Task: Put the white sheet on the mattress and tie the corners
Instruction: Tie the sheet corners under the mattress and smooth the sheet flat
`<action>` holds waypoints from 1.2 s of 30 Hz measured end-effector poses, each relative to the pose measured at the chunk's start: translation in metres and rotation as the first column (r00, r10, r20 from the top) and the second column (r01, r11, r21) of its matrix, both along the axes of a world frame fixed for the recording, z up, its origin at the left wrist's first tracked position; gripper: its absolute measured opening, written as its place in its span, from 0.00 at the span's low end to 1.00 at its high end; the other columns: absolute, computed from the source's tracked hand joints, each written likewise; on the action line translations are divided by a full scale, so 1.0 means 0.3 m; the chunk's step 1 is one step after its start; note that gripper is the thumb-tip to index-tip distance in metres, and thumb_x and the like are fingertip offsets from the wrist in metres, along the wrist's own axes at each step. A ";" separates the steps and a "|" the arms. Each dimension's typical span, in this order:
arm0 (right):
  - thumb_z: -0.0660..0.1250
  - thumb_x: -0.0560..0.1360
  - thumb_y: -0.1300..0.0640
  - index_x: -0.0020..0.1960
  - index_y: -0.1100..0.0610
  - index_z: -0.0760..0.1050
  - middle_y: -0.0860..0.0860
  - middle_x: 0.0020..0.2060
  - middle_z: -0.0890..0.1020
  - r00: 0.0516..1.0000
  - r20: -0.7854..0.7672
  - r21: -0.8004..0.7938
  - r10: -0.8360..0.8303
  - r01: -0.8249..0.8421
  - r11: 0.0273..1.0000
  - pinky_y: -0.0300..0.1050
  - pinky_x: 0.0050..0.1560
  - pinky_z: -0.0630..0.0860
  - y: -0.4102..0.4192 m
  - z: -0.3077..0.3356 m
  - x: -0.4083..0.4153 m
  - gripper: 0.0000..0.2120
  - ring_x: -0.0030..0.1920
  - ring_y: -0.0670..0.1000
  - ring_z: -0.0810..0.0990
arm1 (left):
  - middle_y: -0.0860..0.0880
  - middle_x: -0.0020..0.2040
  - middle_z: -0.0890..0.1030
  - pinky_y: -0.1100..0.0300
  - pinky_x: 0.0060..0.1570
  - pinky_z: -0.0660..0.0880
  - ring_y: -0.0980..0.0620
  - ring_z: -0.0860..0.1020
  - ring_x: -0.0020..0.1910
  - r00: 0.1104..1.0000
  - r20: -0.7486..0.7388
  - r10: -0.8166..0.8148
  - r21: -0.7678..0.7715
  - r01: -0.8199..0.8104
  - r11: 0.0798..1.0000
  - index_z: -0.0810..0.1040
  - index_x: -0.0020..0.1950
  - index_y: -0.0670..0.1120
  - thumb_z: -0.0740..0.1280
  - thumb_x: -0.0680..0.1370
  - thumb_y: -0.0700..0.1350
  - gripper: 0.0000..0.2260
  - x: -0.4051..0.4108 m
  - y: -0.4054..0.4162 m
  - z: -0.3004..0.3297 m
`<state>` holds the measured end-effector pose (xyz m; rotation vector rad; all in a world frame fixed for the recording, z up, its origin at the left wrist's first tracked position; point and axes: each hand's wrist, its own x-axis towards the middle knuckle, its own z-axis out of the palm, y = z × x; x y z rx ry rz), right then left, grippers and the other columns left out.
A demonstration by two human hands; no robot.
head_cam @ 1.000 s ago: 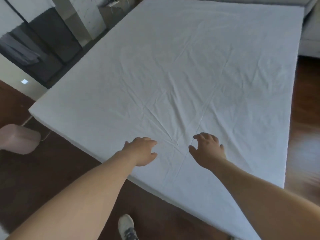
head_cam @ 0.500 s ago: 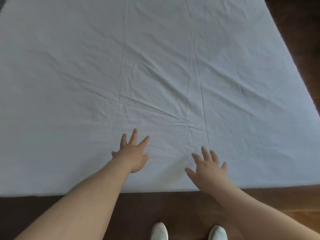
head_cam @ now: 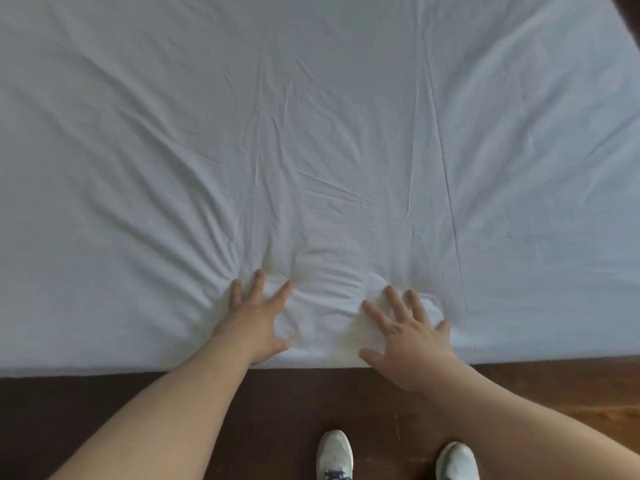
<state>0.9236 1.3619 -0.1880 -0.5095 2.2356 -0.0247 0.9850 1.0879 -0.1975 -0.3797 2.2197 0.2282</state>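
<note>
The white sheet (head_cam: 311, 133) covers the mattress and fills most of the head view. My left hand (head_cam: 254, 320) lies flat on the sheet near the front edge, fingers spread and pressing into the cloth. My right hand (head_cam: 410, 336) lies flat beside it to the right, fingers spread, its heel over the mattress edge. Creases fan out from both hands, and the cloth bunches in small folds between them. The mattress corners are outside the view.
Dark wooden floor (head_cam: 138, 403) runs along the mattress's front edge. My two white shoes (head_cam: 334, 455) stand on it just below my right arm. A strip of floor shows at the top right corner (head_cam: 628, 15).
Both hands have slid back toward the front edge and pressed down flat, gathering folds of the sheet between them. The view has come closer to the mattress.
</note>
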 end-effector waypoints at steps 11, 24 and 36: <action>0.62 0.77 0.44 0.79 0.34 0.43 0.45 0.79 0.31 0.984 0.018 -0.120 0.176 -0.173 0.978 0.78 0.72 0.53 -0.303 0.030 0.140 0.38 0.80 0.61 0.30 | 0.50 0.79 0.25 0.36 0.76 0.60 0.32 0.43 0.81 0.962 0.012 0.272 -0.129 -0.268 0.955 0.29 0.77 0.69 0.69 0.71 0.73 0.54 0.135 -0.244 0.036; 0.61 0.80 0.45 0.76 0.44 0.68 0.45 0.74 0.67 0.984 0.047 -0.155 0.173 -0.164 0.974 0.49 0.65 0.73 -0.619 0.580 0.267 0.24 0.71 0.54 0.71 | 0.49 0.81 0.62 0.52 0.72 0.68 0.47 0.67 0.76 0.955 -0.017 0.295 0.063 -0.294 0.954 0.59 0.83 0.54 0.58 0.84 0.62 0.29 0.492 -0.500 0.627; 0.61 0.81 0.45 0.78 0.47 0.64 0.46 0.77 0.65 0.992 -0.059 -0.261 0.111 -0.122 0.958 0.57 0.70 0.69 -1.204 0.918 0.270 0.27 0.75 0.54 0.63 | 0.51 0.79 0.65 0.44 0.69 0.71 0.46 0.68 0.74 0.963 -0.117 0.245 -0.087 -0.256 0.963 0.65 0.80 0.56 0.59 0.82 0.61 0.27 0.549 -1.018 1.059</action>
